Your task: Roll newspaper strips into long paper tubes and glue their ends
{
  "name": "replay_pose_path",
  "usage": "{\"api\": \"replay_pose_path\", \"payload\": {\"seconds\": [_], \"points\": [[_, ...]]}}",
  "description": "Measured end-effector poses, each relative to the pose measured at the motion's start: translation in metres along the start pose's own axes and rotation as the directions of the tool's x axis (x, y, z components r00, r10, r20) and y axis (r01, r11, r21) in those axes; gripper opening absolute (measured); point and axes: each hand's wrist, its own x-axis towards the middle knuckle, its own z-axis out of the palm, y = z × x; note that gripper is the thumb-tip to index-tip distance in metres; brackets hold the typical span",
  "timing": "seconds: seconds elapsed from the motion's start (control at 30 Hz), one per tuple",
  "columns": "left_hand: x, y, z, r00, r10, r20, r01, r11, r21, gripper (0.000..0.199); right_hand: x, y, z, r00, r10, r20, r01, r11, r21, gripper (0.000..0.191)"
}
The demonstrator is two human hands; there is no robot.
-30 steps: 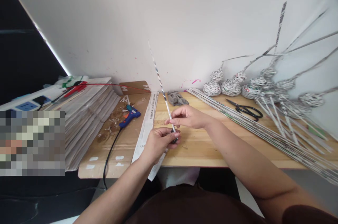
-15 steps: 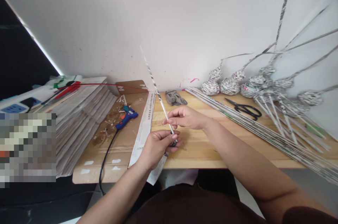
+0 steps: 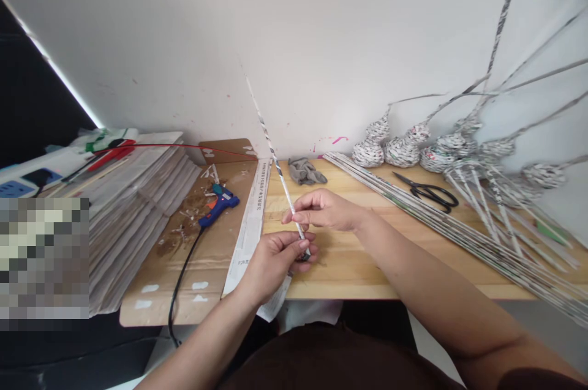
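You can see printed characters [image 3: 259, 187] on the paper strip [image 3: 248, 228] (too small to read), nothing else legible.

Bright, soft light — faint shadows, edges stretched and slightly blurred

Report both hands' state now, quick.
Left hand: closed, pinching the lower end of the paper rod.
Right hand: thumb and fingers closed on the rod, just above the left.

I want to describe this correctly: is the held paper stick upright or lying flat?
Raised, but leaning: the paper stick rises from the fingers of the left hand and right hand, its thin end slanting left.
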Motion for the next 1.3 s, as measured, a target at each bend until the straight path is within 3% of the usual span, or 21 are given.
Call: {"api": "replay_pose_path", "payload": {"seconds": [0.07,0.43,0.57,0.67,0.73,0.77,0.8,0.9,0.97,1.03,1.1,1.3], "points": [[0.000,0.000,0.000,1.000,-0.013,0.011,0.013,1.000,-0.014,0.033,0.000,0.002,-0.001,1.000,0.006,0.001,-0.006,1.000,0.005,0.028],[0.002,0.004,0.001,1.000,-0.025,0.005,0.025,0.999,-0.027,0.033,0.007,0.012,0.007,0.965,-0.048,-0.256,0.026,0.996,-0.090,0.036],[0.000,0.005,-0.001,1.000,-0.010,0.024,0.011,1.000,-0.023,0.033,0.009,0.015,0.006,0.967,-0.078,-0.244,0.061,0.995,-0.077,0.040],[-0.003,0.005,-0.004,0.999,-0.012,0.042,0.014,1.000,-0.027,0.034,0.015,0.024,-0.005,0.941,-0.086,-0.326,0.012,0.975,-0.223,0.044],[-0.005,0.004,-0.006,0.998,-0.022,0.055,0.024,0.999,-0.032,0.034,0.023,0.033,-0.017,0.857,-0.137,-0.497,-0.120,0.885,-0.450,0.042],[-0.006,0.004,-0.006,0.998,-0.027,0.063,0.029,0.999,-0.033,0.034,0.029,0.038,-0.023,0.800,-0.177,-0.573,-0.220,0.802,-0.555,0.043],[-0.007,0.004,-0.006,0.997,-0.030,0.071,0.032,0.999,-0.033,0.034,0.035,0.042,-0.028,0.772,-0.216,-0.597,-0.292,0.714,-0.636,0.050],[-0.011,0.005,-0.005,0.996,-0.027,0.090,0.029,0.999,-0.028,0.032,0.056,0.051,-0.042,0.763,-0.178,-0.622,-0.489,0.470,-0.735,0.060],[-0.014,0.006,-0.006,0.995,-0.017,0.098,0.019,1.000,-0.022,0.031,0.070,0.053,-0.049,0.760,-0.104,-0.642,-0.567,0.375,-0.733,0.042],[-0.017,0.006,-0.008,0.995,-0.014,0.097,0.015,1.000,-0.016,0.031,0.083,0.054,-0.055,0.751,-0.071,-0.656,-0.598,0.350,-0.722,0.029],[-0.019,0.005,-0.011,0.996,-0.020,0.084,0.022,1.000,-0.019,0.031,0.092,0.053,-0.063,0.738,-0.061,-0.672,-0.614,0.352,-0.706,0.028],[-0.024,-0.002,-0.020,0.998,-0.029,0.056,0.032,0.998,-0.050,0.033,0.103,0.053,-0.076,0.681,-0.055,-0.730,-0.649,0.417,-0.636,0.050]]}}
